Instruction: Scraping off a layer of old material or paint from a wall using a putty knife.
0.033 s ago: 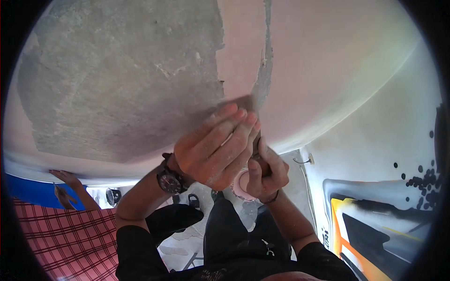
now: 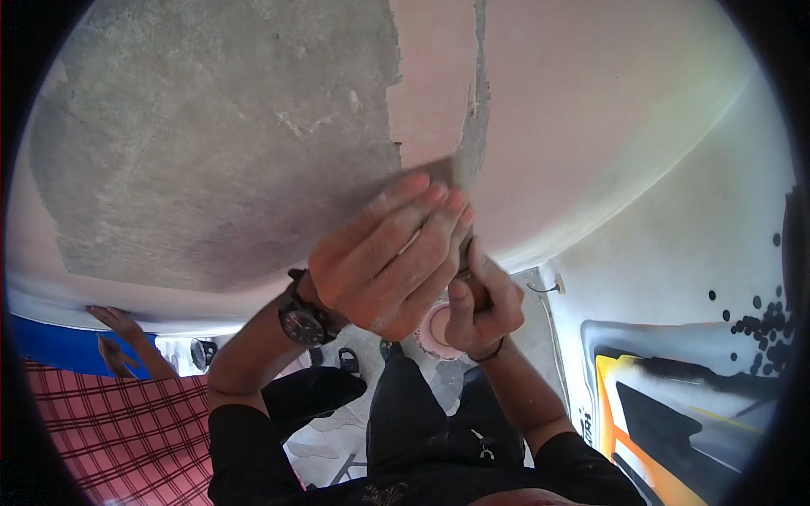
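My right hand (image 2: 491, 305) is wrapped round the brown handle of a scraper (image 2: 450, 170). Its broad, dusty, grey-brown blade lies against the pink wall (image 2: 574, 110), by the ragged edge of a large bare grey patch (image 2: 228, 143). Over the back of the blade my left hand (image 2: 390, 266) lies with its fingers stretched out and pressing flat, so most of the blade is hidden. White dust marks the left hand, and a dark watch (image 2: 305, 324) is on that wrist. A narrow grey strip (image 2: 477, 135) runs up the wall just beyond the blade.
At left, another person in a pink plaid garment (image 2: 118, 422) has a hand (image 2: 118, 320) on the wall's lower part. A pink round container (image 2: 432, 337) stands on the floor below my hands. At right, a painted white wall (image 2: 675, 253) has an outlet with a cable (image 2: 557, 285).
Both hands and the scraper have shifted slightly, with the blade's top edge a little higher on the wall. My hold looks the same, and the other person's hand has barely moved.
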Motion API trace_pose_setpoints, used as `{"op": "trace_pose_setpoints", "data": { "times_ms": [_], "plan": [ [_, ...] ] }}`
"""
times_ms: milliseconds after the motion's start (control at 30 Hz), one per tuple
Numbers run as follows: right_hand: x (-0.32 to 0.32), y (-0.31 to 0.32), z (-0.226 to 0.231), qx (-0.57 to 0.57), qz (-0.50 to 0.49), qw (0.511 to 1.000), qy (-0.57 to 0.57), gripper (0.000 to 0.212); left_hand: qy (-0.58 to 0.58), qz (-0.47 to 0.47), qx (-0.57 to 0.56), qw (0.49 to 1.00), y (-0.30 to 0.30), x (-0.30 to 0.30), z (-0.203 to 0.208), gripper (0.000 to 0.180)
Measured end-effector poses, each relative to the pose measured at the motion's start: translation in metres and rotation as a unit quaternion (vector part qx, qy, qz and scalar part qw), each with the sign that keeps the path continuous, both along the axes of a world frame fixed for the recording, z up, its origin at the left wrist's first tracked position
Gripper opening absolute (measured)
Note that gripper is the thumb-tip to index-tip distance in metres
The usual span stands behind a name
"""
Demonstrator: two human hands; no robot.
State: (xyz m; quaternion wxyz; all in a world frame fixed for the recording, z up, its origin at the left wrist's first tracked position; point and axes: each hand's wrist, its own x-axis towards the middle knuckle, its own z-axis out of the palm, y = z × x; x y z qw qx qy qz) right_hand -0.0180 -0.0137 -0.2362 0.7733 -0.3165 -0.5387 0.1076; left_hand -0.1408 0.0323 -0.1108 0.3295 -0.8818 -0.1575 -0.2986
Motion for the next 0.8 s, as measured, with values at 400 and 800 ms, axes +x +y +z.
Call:
{"op": "trace_pose_setpoints", "data": {
  "times_ms": [400,800],
  "plan": [
    [0.002,0.005,0.011,0.009,0.041,0.999,-0.003,0.043,0.003,0.001,0.015,1.000,0.004,-0.001,0.007,0.022],
    [-0.004,-0.006,0.008,-0.021,0.040,0.999,-0.009,0.043,0.003,0.007,-0.002,1.000,-0.003,-0.004,0.005,0.021]
  ]
}}
